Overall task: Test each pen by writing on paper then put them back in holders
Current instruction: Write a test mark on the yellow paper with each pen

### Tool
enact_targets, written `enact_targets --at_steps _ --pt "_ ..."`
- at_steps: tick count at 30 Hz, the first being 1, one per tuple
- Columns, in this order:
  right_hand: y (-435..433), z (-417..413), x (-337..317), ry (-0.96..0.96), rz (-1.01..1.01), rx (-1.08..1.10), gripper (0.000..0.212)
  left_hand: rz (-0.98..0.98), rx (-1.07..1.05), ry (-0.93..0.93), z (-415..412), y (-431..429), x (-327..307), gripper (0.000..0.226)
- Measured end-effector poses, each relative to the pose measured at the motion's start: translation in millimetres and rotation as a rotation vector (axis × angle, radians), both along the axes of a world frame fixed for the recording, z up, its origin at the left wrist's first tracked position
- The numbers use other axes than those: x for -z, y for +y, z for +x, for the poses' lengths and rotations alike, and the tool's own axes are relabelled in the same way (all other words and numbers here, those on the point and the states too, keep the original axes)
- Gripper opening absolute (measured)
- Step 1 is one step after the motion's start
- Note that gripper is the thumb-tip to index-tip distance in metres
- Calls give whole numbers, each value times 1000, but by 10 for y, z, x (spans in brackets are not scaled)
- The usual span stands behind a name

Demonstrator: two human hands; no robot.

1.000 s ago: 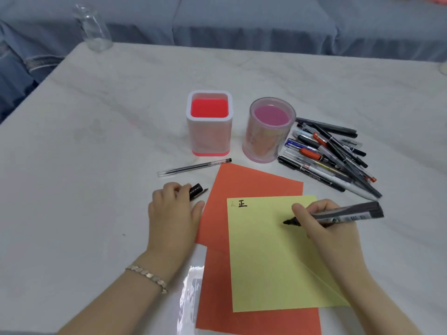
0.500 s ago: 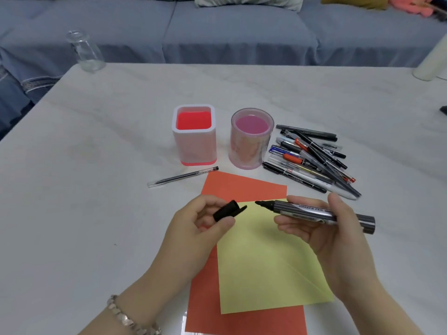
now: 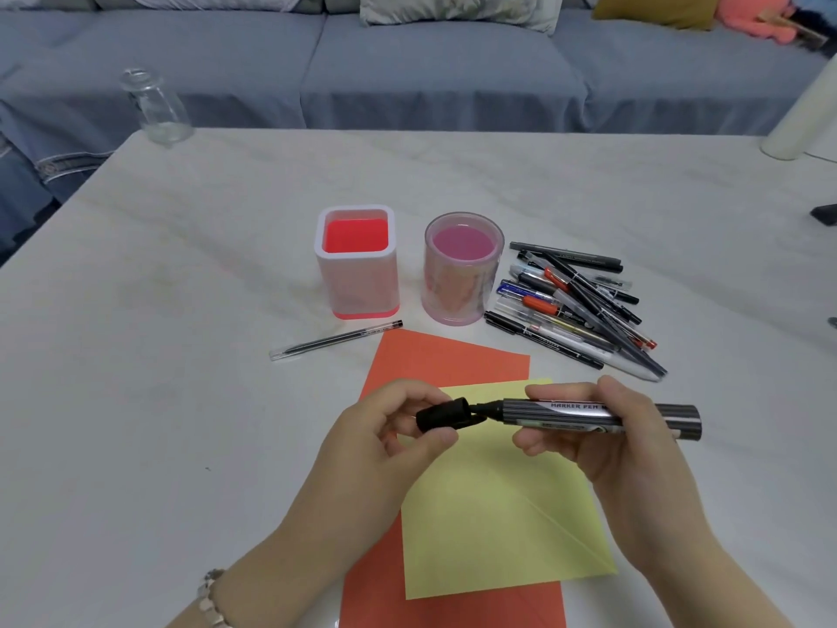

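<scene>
My right hand (image 3: 602,446) grips a silver and black marker pen (image 3: 584,415), held level above the yellow paper (image 3: 493,528). My left hand (image 3: 389,428) pinches the marker's black cap (image 3: 441,416), whose mouth meets the marker's tip. The yellow sheet lies on an orange paper (image 3: 435,355). Beyond them stand a square red holder (image 3: 358,265) and a round pink holder (image 3: 462,269), both without pens. A heap of several pens (image 3: 579,301) lies right of the pink holder. One clear pen (image 3: 335,339) lies alone in front of the red holder.
A white marble table (image 3: 181,310) carries everything. A glass bottle (image 3: 156,106) stands at its far left corner and a white cylinder (image 3: 801,115) at the far right. A grey sofa (image 3: 430,65) runs behind the table.
The right hand lifted the marker off the yellow paper and turned it level. The left hand raised the cap from the table and brought it onto the marker's tip.
</scene>
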State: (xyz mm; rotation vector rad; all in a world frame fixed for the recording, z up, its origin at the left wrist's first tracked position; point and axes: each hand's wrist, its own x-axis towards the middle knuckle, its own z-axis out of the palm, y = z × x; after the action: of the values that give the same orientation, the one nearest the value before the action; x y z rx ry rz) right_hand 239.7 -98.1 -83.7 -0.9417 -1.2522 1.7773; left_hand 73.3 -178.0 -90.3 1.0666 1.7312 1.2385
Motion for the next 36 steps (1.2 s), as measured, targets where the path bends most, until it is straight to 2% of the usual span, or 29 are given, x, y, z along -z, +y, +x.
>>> enact_targets --at_steps 1,3,5,9,12,16,17,18,19,22,23,24,26,28,29,30,32,36 --pt "3 6 7 -4 -6 10 37 -3 9 6 1 2 -3 29" --pt "6 11 41 -67 3 22 38 -1 67 28 6 0 -6 28" --pt "-2 -19 47 -121 8 39 32 2 187 48 43 -5 -33 14" --pt "-29 -68 49 -99 13 96 25 4 324 60 133 9 -59 9" --pt "0 -82 19 -45 56 135 29 -55 365 -123 169 94 -95 16" --pt "119 -118 -156 65 95 109 24 -202 525 -594 247 208 -219 27" --pt "147 -116 -183 70 95 120 25 -200 533 -608 255 237 -245 27" --pt "168 -111 -194 69 83 142 25 -173 526 -512 257 271 -243 26" --pt "172 -109 -180 56 62 176 25 -122 518 -319 243 303 -223 25" --pt "148 -163 -2 23 -74 261 37 66 490 412 182 367 -66 23" --pt "131 -193 49 15 -125 273 43 97 472 550 164 369 -14 27" --pt "140 -209 107 -22 -140 258 45 106 432 609 147 365 41 32" --pt "236 -223 170 -264 23 55 40 68 302 581 71 354 153 30" --pt "439 -205 206 -625 335 -205 14 7 173 502 -62 328 244 18" --pt "588 -193 255 -798 473 -236 6 -9 103 465 -148 304 279 12" --pt "753 -186 308 -960 622 -204 16 -25 35 436 -247 271 323 6" --pt "1016 -229 350 -1190 819 -121 23 -57 -61 409 -431 180 393 9" --pt "1252 -376 488 -1543 879 -240 27 -133 -123 573 -780 -16 532 15"
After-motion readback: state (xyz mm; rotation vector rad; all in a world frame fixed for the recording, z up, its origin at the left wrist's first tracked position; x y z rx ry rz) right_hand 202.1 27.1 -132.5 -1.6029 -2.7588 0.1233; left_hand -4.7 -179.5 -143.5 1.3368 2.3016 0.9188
